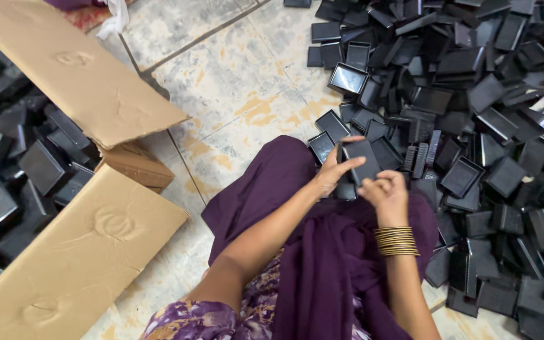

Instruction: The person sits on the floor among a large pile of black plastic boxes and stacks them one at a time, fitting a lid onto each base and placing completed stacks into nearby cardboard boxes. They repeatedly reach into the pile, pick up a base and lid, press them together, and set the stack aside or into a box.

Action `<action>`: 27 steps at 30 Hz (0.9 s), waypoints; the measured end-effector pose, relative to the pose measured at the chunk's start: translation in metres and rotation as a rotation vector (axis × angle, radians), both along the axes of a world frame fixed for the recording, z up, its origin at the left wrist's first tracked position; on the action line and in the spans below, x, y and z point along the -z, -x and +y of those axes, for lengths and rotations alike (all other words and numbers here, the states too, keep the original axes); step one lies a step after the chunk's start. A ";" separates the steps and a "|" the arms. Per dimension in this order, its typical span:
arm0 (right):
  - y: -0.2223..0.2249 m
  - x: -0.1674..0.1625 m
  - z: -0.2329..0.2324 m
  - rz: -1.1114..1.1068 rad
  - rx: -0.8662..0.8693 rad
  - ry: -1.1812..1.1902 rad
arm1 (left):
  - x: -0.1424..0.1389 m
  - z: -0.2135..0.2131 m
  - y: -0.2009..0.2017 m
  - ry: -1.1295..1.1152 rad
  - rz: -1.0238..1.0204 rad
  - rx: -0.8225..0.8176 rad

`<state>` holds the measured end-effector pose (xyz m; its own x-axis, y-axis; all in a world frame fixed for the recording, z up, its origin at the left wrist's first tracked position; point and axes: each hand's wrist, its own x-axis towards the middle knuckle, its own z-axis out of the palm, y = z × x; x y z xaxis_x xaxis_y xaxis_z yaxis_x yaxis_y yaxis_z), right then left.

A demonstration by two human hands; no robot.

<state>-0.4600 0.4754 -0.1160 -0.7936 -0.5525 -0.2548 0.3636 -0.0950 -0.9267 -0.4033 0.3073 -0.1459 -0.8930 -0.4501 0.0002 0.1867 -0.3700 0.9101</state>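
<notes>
Left hand [330, 173] and right hand [382, 192] both grasp a black tray [361, 160]; a loosened grip could drop it into the tray pile [473, 126] at three o'clock.

An open cardboard box [77, 252] of black trays lies at left; purple cloth [322, 271] drapes the near tiled floor [221, 82].

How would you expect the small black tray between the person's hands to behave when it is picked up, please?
The black tray probably is stiff: it stays flat though held only at its edges by the left hand and right hand. Likely light and thin. Its glossy surface may be slippery.
</notes>
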 end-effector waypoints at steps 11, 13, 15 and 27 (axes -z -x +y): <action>-0.008 -0.038 0.004 1.051 -0.149 -0.688 | 0.004 0.009 -0.003 0.010 -0.059 0.124; -0.010 -0.035 0.003 0.849 -0.101 -0.618 | 0.002 0.013 -0.003 0.087 -0.011 0.006; -0.014 -0.030 0.000 0.567 0.008 -0.377 | -0.001 0.017 -0.003 0.093 0.011 -0.050; -0.026 -0.022 -0.013 0.550 -0.169 -0.566 | -0.001 0.016 -0.002 -0.026 -0.028 0.010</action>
